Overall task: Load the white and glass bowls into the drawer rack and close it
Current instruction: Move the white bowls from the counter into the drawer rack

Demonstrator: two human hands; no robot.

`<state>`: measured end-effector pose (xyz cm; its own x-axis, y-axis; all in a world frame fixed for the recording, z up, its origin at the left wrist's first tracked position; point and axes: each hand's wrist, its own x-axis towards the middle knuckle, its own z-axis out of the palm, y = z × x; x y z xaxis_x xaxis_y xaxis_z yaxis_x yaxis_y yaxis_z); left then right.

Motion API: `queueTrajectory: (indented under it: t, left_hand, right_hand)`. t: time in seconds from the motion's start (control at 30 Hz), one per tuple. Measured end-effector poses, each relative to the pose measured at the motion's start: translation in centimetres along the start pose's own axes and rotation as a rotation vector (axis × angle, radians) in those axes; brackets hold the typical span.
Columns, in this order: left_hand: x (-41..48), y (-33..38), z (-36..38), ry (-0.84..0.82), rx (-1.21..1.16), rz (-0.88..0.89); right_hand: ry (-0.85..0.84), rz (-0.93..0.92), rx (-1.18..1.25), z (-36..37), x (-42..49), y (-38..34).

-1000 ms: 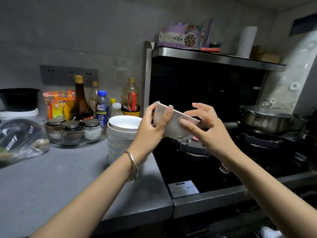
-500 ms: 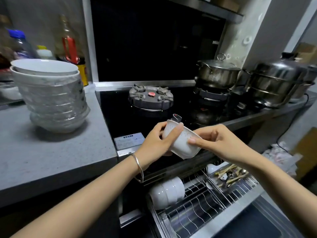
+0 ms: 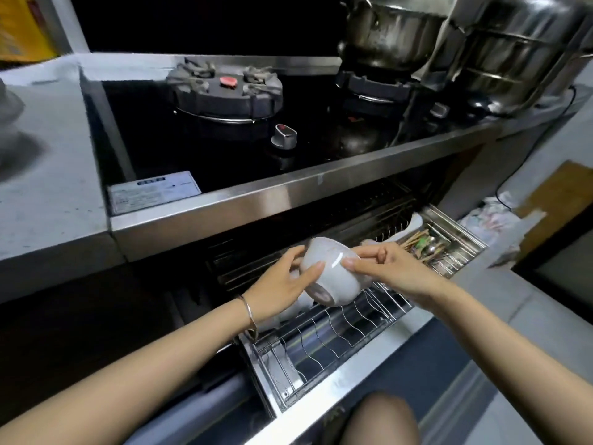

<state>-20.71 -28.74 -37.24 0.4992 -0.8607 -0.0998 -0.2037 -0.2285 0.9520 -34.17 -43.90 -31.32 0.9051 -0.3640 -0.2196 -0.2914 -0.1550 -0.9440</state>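
Carried down from counter height, the small white ceramic bowl [image 3: 330,277], clamped on its side between my left hand [image 3: 282,284] and right hand [image 3: 390,268], now hovers over the open wire drawer rack [image 3: 324,335], ready for seating.

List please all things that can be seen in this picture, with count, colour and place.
white bowl: 1, white, tilted, held over the rack
drawer rack: 1, steel wire, pulled out under the stove
stacked bowls: count unclear, white, in rack behind left hand
utensils: several, mixed colours, rack's right compartment
burner: 1, dark with red centre, stove left
knob: 1, silver, stove front
pots: 2, steel, back right
bracelet: 1, silver, left wrist
left hand: grips the bowl
right hand: grips the bowl
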Motion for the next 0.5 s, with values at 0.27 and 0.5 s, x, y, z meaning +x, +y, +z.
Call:
queueTrajectory:
  t: [0.27, 0.5]
  left_hand:
    - [2.8, -9.1, 0.5, -0.127, 0.701, 0.151]
    - [6.1, -13.1, 1.2, -0.220, 0.935, 0.064]
  right_hand:
    - [0.162, 0.215, 0.031, -2.2, 5.5, 6.9]
    - [0.213, 0.288, 0.116, -2.4, 11.5, 9.8]
